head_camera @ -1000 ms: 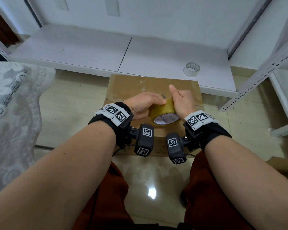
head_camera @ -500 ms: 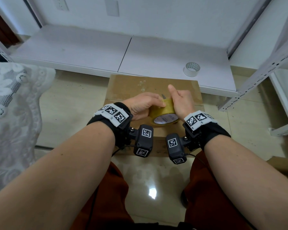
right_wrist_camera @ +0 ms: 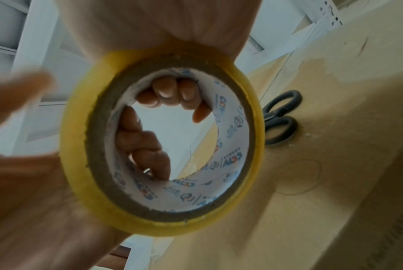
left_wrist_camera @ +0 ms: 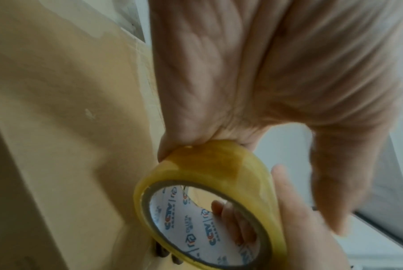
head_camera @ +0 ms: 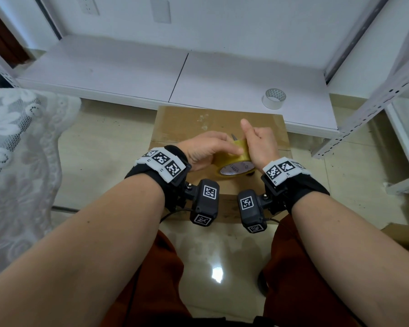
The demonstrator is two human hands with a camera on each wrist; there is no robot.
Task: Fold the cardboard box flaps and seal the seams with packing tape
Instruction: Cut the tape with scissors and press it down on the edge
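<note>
The roll of packing tape (head_camera: 234, 159) is held between both hands just above the closed cardboard box (head_camera: 184, 123). The right hand (head_camera: 261, 145) is clamped on the roll, fingers (right_wrist_camera: 170, 95) curled through its core, thumb raised. The left hand (head_camera: 206, 149) appears to pinch the roll's outer face, though blur hides the fingertips. Black scissors (right_wrist_camera: 280, 117) lie on the box. Beyond, 1 white tape roll (head_camera: 274, 98) stands on the white shelf (head_camera: 128, 72).
</note>
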